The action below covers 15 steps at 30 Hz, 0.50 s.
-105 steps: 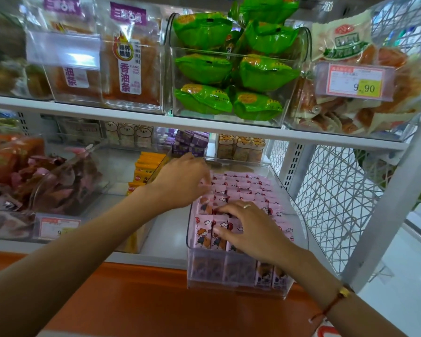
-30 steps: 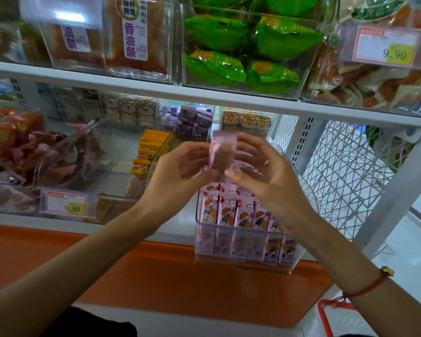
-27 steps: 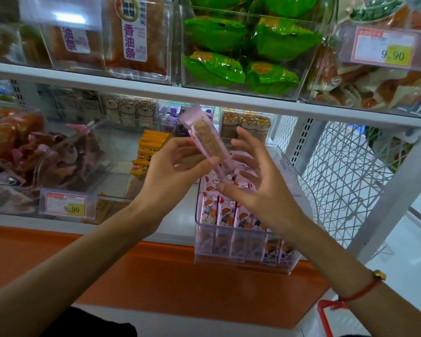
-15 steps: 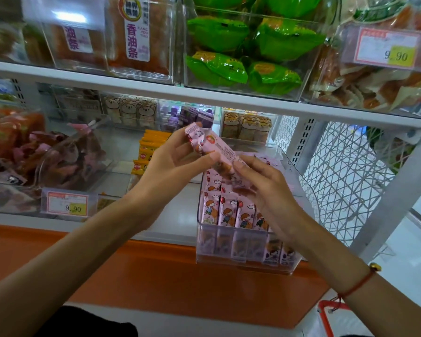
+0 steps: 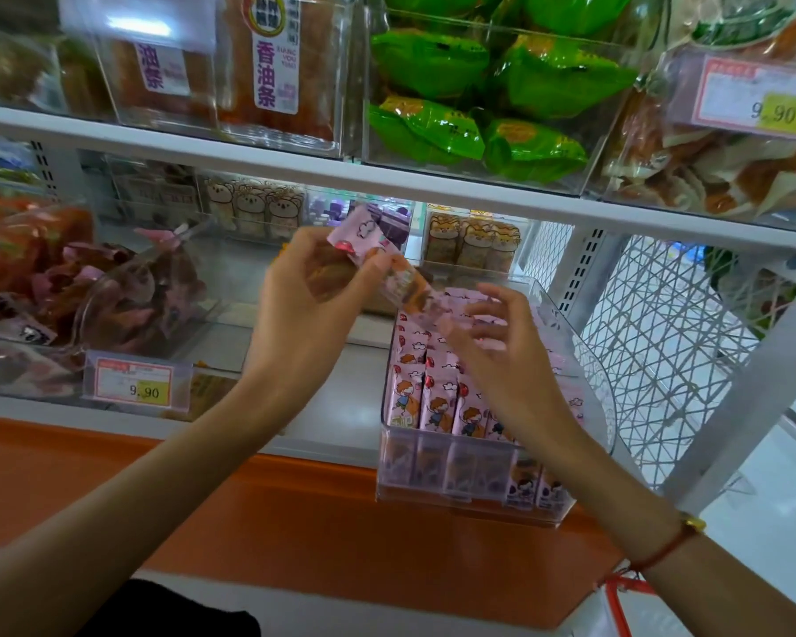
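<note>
Pink snack packet (image 5: 403, 280) sits tilted in the pinch of the left hand (image 5: 304, 314), above the clear plastic bin (image 5: 456, 471) of same packets on the shelf (image 5: 359, 360), while the right hand (image 5: 502, 356), fingers loosely bent and holding nothing, hovers just beside its lower end.

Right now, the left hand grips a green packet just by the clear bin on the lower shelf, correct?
Not quite: the packet is pink, not green, as the head view shows. The left hand does grip it just by the clear bin on the lower shelf.
</note>
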Available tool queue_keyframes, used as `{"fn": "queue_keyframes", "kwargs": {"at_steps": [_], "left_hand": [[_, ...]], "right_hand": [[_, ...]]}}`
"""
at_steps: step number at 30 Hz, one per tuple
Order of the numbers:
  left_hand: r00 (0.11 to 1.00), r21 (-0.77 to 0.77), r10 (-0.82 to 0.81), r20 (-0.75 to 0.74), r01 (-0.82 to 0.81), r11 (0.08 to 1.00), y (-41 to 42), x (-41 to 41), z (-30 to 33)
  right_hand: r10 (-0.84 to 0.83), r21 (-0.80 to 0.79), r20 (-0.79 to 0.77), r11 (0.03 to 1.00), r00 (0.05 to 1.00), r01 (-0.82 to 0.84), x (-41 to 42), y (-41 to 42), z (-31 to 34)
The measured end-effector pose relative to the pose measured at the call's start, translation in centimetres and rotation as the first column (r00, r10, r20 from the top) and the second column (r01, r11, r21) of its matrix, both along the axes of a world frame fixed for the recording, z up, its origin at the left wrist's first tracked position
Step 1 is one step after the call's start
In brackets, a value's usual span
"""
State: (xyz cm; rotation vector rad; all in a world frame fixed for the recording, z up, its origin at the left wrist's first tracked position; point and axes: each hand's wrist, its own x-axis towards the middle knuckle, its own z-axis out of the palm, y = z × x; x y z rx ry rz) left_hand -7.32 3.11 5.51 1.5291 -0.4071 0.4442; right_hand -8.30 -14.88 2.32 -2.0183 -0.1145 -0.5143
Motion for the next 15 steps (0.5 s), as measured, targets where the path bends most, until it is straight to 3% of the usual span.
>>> {"fn": "queue_keyframes", "kwargs": {"at_steps": [3,6,11,15], "left_hand": [[0.989,0.059,0.094,0.116,-0.101,0.993,0.7,0.5,0.3],[0.990,0.057,0.086,0.111,-0.093,0.994,1.0,0.9,0.0],[0.995,0.085,0.017,0.101,-0.026,0.996,0.9,1.2,-0.4],[0.994,0.130,-0.069,0.085,0.057,0.990,0.7,1.3,-0.9]], "right_hand": [[0.012,-0.431,0.178,0.900,0.984,0.066,0.5,0.0,-1.1],[0.090,-0.700,0.200,0.710,0.976,0.078,1.1,0.3,-1.7],[0.068,-0.805,-0.009,0.592,0.998,-0.047,1.8,0.1,-2.7],[0.076,-0.779,-0.077,0.618,0.994,-0.108,1.6,-0.2,-2.2]]}}
